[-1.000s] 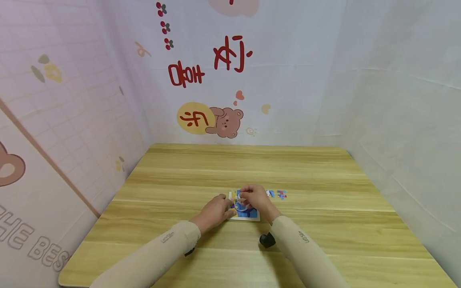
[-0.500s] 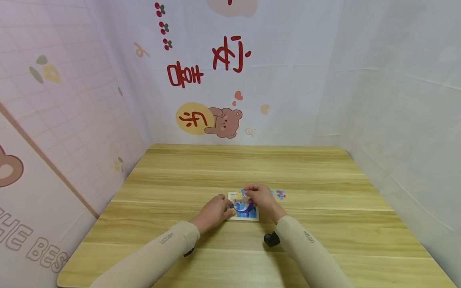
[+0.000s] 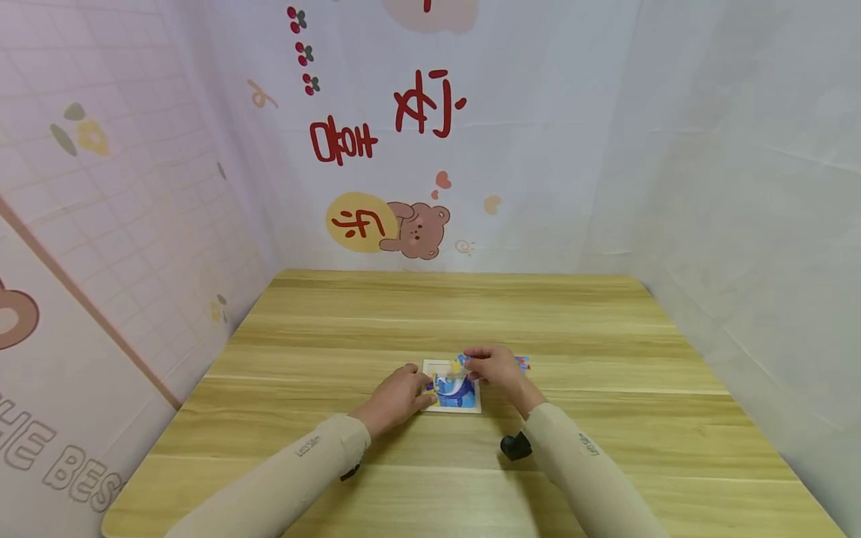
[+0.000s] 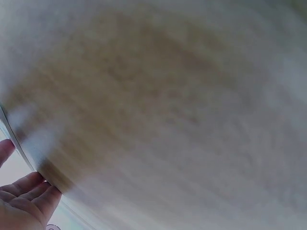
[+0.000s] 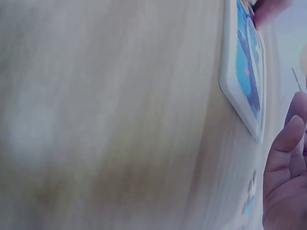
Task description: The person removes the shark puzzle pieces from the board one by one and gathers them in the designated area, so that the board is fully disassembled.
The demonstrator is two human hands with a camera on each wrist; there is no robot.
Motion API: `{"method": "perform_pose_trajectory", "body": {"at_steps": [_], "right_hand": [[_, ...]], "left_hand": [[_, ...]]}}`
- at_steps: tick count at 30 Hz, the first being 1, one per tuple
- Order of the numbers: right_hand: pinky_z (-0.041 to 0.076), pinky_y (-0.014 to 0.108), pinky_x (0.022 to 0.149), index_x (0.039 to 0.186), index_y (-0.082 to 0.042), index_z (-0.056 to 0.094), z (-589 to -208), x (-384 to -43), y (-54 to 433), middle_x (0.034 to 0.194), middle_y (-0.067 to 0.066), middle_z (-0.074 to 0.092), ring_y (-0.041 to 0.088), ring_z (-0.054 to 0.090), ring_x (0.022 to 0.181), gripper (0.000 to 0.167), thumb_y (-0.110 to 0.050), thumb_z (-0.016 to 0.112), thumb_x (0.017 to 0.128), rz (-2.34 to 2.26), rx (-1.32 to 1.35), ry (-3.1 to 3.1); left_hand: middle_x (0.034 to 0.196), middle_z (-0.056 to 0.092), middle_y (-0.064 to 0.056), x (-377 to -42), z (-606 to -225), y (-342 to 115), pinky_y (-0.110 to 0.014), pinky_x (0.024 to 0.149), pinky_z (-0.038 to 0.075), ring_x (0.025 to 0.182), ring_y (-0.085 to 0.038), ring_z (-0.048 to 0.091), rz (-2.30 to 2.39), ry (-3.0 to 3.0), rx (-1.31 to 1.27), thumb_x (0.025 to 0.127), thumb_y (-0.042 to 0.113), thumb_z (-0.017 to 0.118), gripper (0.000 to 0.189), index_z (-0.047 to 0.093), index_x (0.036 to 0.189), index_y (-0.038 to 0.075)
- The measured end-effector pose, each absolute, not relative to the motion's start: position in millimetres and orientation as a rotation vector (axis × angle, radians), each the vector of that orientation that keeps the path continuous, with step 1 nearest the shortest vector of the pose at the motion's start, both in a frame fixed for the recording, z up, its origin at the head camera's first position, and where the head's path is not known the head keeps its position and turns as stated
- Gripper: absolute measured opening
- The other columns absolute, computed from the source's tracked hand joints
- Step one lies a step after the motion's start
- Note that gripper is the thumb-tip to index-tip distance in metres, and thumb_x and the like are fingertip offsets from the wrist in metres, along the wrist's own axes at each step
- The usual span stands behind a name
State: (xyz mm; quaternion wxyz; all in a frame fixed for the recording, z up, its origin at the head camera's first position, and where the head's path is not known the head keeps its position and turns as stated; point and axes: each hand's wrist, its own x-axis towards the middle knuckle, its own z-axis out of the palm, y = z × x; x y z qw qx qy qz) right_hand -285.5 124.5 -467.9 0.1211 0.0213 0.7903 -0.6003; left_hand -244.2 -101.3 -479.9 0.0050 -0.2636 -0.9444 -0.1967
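A small jigsaw puzzle [image 3: 457, 397] with a blue, white and yellow picture lies in a white tray [image 3: 479, 410] on the table. Bare white backing shows along its upper left part. My left hand [image 3: 395, 397] rests at the tray's left side, its fingertips touching the edge; straight fingers of that hand [image 4: 29, 201] appear in the left wrist view. Above the tray's upper right part, my right hand [image 3: 496, 368] pinches a blue and yellow puzzle piece [image 3: 460, 364]. In the right wrist view this piece [image 5: 297, 79] shows only as a thin edge beyond the right hand [image 5: 288, 177].
Loose red and blue puzzle pieces [image 3: 522, 363] lie right of the tray, partly behind my right hand. The wooden table [image 3: 605, 418] meets a printed cloth wall [image 3: 538, 187] at the back. A black wrist device [image 3: 516, 446] hangs under the right sleeve.
My right hand has moved right and carries the puzzle piece up and away from the puzzle's upper part, baring white backing there. The left hand keeps its place at the tray.
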Motion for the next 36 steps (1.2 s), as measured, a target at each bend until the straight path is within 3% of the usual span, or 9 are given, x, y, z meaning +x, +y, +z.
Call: {"method": "perform_pose_trajectory", "body": {"at_steps": [6, 12, 18, 25, 30, 36], "right_hand": [[0.055, 0.035, 0.070, 0.121, 0.003, 0.066, -469, -287, 142, 0.102, 0.012, 0.069, 0.021, 0.067, 0.079, 0.029, -0.006, 0.066, 0.094, -1.774, 0.034, 2.305], [0.054, 0.031, 0.069, 0.125, 0.007, 0.063, -465, -289, 163, 0.107, 0.022, 0.068, 0.022, 0.066, 0.079, 0.033, -0.010, 0.063, 0.097, -1.781, -0.015, 2.319], [0.055, 0.035, 0.073, 0.131, 0.006, 0.058, -460, -292, 196, 0.107, 0.017, 0.067, 0.028, 0.065, 0.085, 0.039, -0.014, 0.062, 0.099, -1.778, 0.004, 2.347], [0.054, 0.040, 0.084, 0.135, 0.003, 0.056, -463, -296, 240, 0.125, 0.022, 0.060, 0.032, 0.064, 0.097, 0.045, -0.023, 0.063, 0.100, -1.768, 0.058, 2.402], [0.053, 0.039, 0.085, 0.136, 0.001, 0.056, -467, -294, 266, 0.125, 0.018, 0.061, 0.031, 0.063, 0.100, 0.047, -0.028, 0.062, 0.100, -1.683, 0.099, 2.467], [0.054, 0.033, 0.079, 0.131, 0.004, 0.060, -471, -288, 286, 0.114, 0.017, 0.066, 0.023, 0.065, 0.088, 0.042, -0.025, 0.062, 0.100, -1.627, 0.110, 2.532]], "left_hand": [[0.099, 0.057, -0.008, -242, -479, -104, -0.040, 0.080, 0.049, 0.082, -0.017, 0.050, -0.626, -2.976, -0.818, 0.094, 0.027, 0.070, 0.036, 0.070, 0.116, -0.001], [0.097, 0.056, -0.008, -241, -482, -106, -0.040, 0.079, 0.048, 0.081, -0.018, 0.049, -0.645, -2.979, -0.806, 0.094, 0.027, 0.070, 0.035, 0.070, 0.115, -0.001], [0.093, 0.053, -0.005, -239, -485, -106, -0.039, 0.076, 0.046, 0.077, -0.017, 0.046, -0.672, -2.958, -0.833, 0.094, 0.025, 0.070, 0.034, 0.069, 0.114, -0.002], [0.095, 0.055, -0.007, -237, -483, -105, -0.039, 0.076, 0.048, 0.079, -0.017, 0.049, -0.684, -2.941, -0.841, 0.094, 0.025, 0.070, 0.034, 0.069, 0.114, -0.002], [0.091, 0.052, -0.005, -239, -483, -106, -0.036, 0.072, 0.044, 0.076, -0.016, 0.044, -0.682, -2.937, -0.849, 0.095, 0.026, 0.069, 0.035, 0.069, 0.115, -0.002], [0.090, 0.051, -0.004, -242, -483, -102, -0.035, 0.071, 0.044, 0.076, -0.016, 0.044, -0.662, -2.930, -0.850, 0.095, 0.027, 0.069, 0.035, 0.069, 0.115, -0.001]]}}
